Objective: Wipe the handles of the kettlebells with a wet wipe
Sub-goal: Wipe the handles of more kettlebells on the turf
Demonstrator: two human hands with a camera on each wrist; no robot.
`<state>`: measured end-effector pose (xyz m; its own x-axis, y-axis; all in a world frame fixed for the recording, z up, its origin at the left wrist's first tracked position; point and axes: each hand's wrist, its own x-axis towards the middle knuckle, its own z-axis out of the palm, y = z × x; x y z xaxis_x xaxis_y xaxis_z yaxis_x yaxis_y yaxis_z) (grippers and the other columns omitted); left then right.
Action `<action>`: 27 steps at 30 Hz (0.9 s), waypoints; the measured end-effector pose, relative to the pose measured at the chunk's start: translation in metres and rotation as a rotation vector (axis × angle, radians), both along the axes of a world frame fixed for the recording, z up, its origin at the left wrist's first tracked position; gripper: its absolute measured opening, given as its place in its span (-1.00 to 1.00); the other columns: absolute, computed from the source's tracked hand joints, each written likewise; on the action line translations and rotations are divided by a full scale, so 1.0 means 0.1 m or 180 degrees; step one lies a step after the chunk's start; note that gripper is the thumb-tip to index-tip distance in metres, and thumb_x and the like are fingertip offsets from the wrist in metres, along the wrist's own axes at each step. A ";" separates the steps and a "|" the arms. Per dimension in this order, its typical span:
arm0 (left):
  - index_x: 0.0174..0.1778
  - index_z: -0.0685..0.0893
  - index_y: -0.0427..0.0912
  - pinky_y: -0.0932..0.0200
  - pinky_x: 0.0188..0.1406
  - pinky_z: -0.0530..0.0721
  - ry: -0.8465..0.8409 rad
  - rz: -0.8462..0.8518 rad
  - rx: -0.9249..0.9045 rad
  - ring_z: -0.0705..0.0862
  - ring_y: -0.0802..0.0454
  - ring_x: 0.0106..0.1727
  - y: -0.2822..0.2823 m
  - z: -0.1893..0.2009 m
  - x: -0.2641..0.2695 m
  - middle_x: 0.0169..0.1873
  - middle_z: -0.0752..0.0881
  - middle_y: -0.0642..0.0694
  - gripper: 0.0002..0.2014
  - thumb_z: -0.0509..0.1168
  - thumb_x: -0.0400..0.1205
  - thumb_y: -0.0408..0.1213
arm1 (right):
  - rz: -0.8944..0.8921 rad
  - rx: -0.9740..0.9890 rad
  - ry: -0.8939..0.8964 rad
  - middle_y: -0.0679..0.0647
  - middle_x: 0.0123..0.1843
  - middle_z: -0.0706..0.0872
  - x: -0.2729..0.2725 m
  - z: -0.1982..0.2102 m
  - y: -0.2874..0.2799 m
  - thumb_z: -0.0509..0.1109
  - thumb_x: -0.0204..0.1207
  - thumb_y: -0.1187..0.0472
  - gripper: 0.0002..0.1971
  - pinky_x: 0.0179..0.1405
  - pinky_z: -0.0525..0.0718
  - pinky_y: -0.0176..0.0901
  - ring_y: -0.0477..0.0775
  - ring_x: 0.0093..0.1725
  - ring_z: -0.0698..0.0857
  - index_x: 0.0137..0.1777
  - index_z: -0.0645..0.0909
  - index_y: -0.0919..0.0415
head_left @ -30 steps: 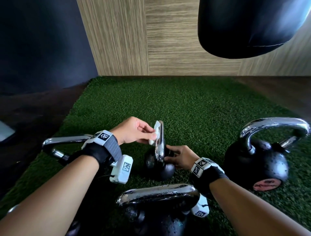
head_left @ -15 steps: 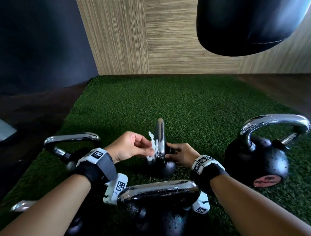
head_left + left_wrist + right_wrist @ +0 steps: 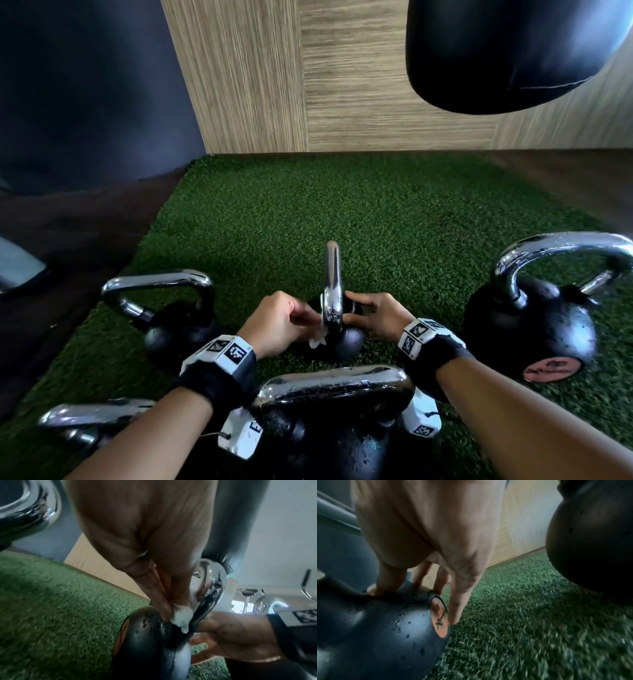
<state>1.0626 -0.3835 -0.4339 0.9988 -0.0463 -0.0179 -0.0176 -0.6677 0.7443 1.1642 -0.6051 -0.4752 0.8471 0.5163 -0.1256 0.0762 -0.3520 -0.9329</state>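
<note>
Since a second ago the left hand point(image 3: 279, 323) has slid the wet wipe point(image 3: 317, 341) down from the top of the small kettlebell's chrome handle point(image 3: 333, 291) to its lower leg, just above the black ball. The fingers of that hand pinch the wipe point(image 3: 181, 616) against the chrome. The right hand point(image 3: 375, 318) braces the small kettlebell point(image 3: 344, 341) from the other side, thumb on top and fingers spread over its body point(image 3: 385, 622), touching it without curling round anything.

To do this stroke well, I judge the wipe should wrap around the bar rather than only brush one face, then travel back up and over the arch to the far leg, with the right hand holding the bell steady so that it does not tip on the turf point(image 3: 342, 212).

Room is tight near the body: a large kettlebell handle point(image 3: 335, 385) sits just under both wrists, another kettlebell point(image 3: 164, 308) stands near on the left and a big one point(image 3: 534, 322) on the right. The turf beyond is open; a punching bag point(image 3: 513, 51) hangs above it.
</note>
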 end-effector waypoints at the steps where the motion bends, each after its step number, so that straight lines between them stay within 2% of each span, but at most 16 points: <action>1: -0.15 0.90 0.18 0.27 -0.04 0.74 0.0023 -0.0050 0.0187 0.82 0.36 -0.11 0.01 0.04 0.00 -0.21 0.87 0.28 -0.89 0.66 0.46 -0.03 | 0.0121 -0.0344 -0.0200 0.08 0.33 0.79 0.00 0.07 -0.01 0.64 0.45 0.20 -0.39 0.42 0.64 -0.11 0.02 0.33 0.73 0.52 0.62 0.17; 2: -0.17 0.87 0.25 0.36 -0.11 0.69 0.0037 -0.0098 0.0328 0.80 0.43 -0.14 0.02 0.08 0.01 -0.22 0.86 0.33 -0.90 0.65 0.47 0.00 | 0.0266 -0.0725 -0.0396 0.01 0.25 0.82 0.02 0.16 -0.02 0.65 0.44 0.13 -0.45 0.26 0.70 -0.21 -0.04 0.22 0.78 0.46 0.68 0.07; 4: -0.13 0.87 0.27 0.45 -0.20 0.65 -0.0004 -0.0059 0.0402 0.80 0.43 -0.17 0.09 0.21 0.06 -0.21 0.86 0.33 -0.89 0.63 0.47 0.07 | 0.0215 -0.1198 -0.0766 -0.10 0.06 0.85 0.10 0.39 -0.04 0.64 0.45 0.08 -0.60 -0.26 0.66 -0.46 -0.17 -0.13 0.79 0.31 0.77 -0.01; 5: -0.09 0.88 0.23 0.45 -0.22 0.66 -0.0078 0.0029 0.0356 0.81 0.40 -0.18 0.14 0.30 0.09 -0.20 0.87 0.30 -0.83 0.62 0.45 0.11 | 0.0003 -0.1172 -0.0947 -0.10 0.03 0.84 0.14 0.55 -0.03 0.61 0.49 0.11 -0.65 -0.42 0.58 -0.54 -0.23 -0.24 0.75 0.28 0.77 0.01; 6: -0.06 0.89 0.20 0.43 -0.24 0.68 -0.0165 0.0132 0.0249 0.82 0.36 -0.21 0.19 0.39 0.11 -0.20 0.88 0.26 -0.77 0.62 0.43 0.13 | -0.0251 -0.1007 -0.1173 -0.08 0.03 0.85 0.17 0.71 -0.01 0.59 0.52 0.16 -0.68 -0.48 0.55 -0.59 -0.28 -0.27 0.72 0.28 0.77 0.02; 8: -0.11 0.88 0.16 0.37 -0.28 0.72 -0.0320 0.0298 -0.0185 0.82 0.28 -0.27 0.29 0.58 0.15 -0.23 0.89 0.17 -0.76 0.63 0.36 0.09 | -0.0451 -0.0484 -0.1585 -0.08 0.08 0.85 0.20 1.04 0.06 0.57 0.53 0.23 -0.68 -0.39 0.59 -0.61 -0.35 -0.22 0.72 0.26 0.77 -0.04; 10: -0.16 0.89 0.15 0.37 -0.24 0.75 -0.0476 0.0401 -0.0539 0.83 0.25 -0.24 0.35 0.76 0.20 -0.21 0.90 0.12 -0.82 0.65 0.36 0.00 | -0.0033 -0.0089 -0.1633 -0.16 0.09 0.86 0.15 1.33 0.16 0.61 0.48 0.23 -0.62 -0.33 0.62 -0.59 -0.38 -0.22 0.75 0.28 0.76 -0.09; 12: -0.14 0.91 0.07 0.36 -0.24 0.75 -0.0578 0.0361 -0.0939 0.83 0.20 -0.23 0.36 0.92 0.25 -0.19 0.91 0.02 -0.79 0.64 0.36 -0.02 | 0.0475 0.0005 -0.1523 -0.34 -0.08 0.85 0.06 1.54 0.26 0.68 0.40 0.21 -0.54 -0.29 0.60 -0.62 -0.47 -0.23 0.75 0.28 0.77 -0.12; 14: -0.06 0.90 -0.02 0.29 -0.23 0.77 -0.0618 0.0363 -0.1185 0.83 0.13 -0.17 0.34 1.03 0.31 -0.14 0.91 -0.07 -0.70 0.63 0.34 -0.01 | 0.0589 -0.0003 -0.1598 -0.46 -0.25 0.80 0.02 1.66 0.34 0.74 0.32 0.19 -0.51 -0.28 0.56 -0.64 -0.51 -0.28 0.70 0.26 0.79 -0.11; 17: -0.08 0.86 0.04 0.16 -0.20 0.83 -0.0545 0.0346 -0.1564 0.88 -0.02 -0.09 0.29 1.16 0.40 -0.06 0.90 -0.16 -0.65 0.68 0.28 0.03 | 0.0428 0.0100 -0.1696 -0.34 -0.17 0.84 -0.01 1.71 0.37 0.77 0.26 0.09 -0.50 -0.21 0.64 -0.48 -0.43 -0.25 0.71 0.23 0.81 -0.13; 19: -0.12 0.82 0.14 0.05 -0.10 0.85 -0.0545 0.0467 -0.1555 0.88 -0.07 -0.09 0.25 1.20 0.47 -0.05 0.90 -0.16 -0.56 0.72 0.15 0.17 | 0.0241 0.0215 -0.1731 -0.36 -0.25 0.82 -0.01 1.70 0.37 0.78 0.24 0.04 -0.53 -0.29 0.55 -0.54 -0.44 -0.31 0.69 0.19 0.83 -0.13; 22: -0.04 0.69 0.05 0.06 -0.12 0.80 -0.0550 0.0815 -0.1616 0.82 -0.01 -0.21 0.20 1.18 0.56 -0.13 0.84 -0.14 -0.31 0.72 -0.02 0.23 | 0.0031 0.0399 -0.1655 -0.30 -0.15 0.87 -0.02 1.64 0.38 0.77 0.25 -0.04 -0.60 -0.16 0.69 -0.45 -0.40 -0.18 0.79 0.11 0.85 -0.16; 24: 0.00 0.64 -0.02 0.10 -0.15 0.79 -0.0494 0.0892 -0.1610 0.82 0.03 -0.25 0.12 1.13 0.59 -0.19 0.80 -0.10 -0.22 0.68 -0.07 0.25 | -0.0010 0.0533 -0.1573 -0.23 -0.16 0.89 -0.03 1.58 0.36 0.74 0.30 -0.04 -0.69 -0.19 0.73 -0.38 -0.32 -0.22 0.81 0.06 0.86 -0.18; 26: 0.06 0.64 -0.08 0.03 -0.08 0.84 -0.0325 0.0919 -0.1755 0.87 -0.04 -0.20 0.07 1.08 0.63 -0.17 0.84 -0.14 -0.18 0.69 -0.04 0.25 | -0.0062 0.0549 -0.1550 -0.09 -0.23 0.89 -0.01 1.50 0.34 0.70 0.35 -0.08 -0.76 -0.28 0.76 -0.25 -0.19 -0.31 0.81 0.01 0.87 -0.16; 27: 0.12 0.63 -0.12 -0.05 -0.02 0.86 -0.0184 0.0886 -0.1802 0.89 -0.10 -0.16 0.06 1.06 0.65 -0.14 0.87 -0.18 -0.23 0.69 0.10 0.22 | -0.0145 0.0516 -0.1544 -0.04 -0.25 0.89 0.01 1.45 0.32 0.69 0.36 -0.10 -0.77 -0.25 0.82 -0.14 -0.10 -0.31 0.83 0.00 0.87 -0.15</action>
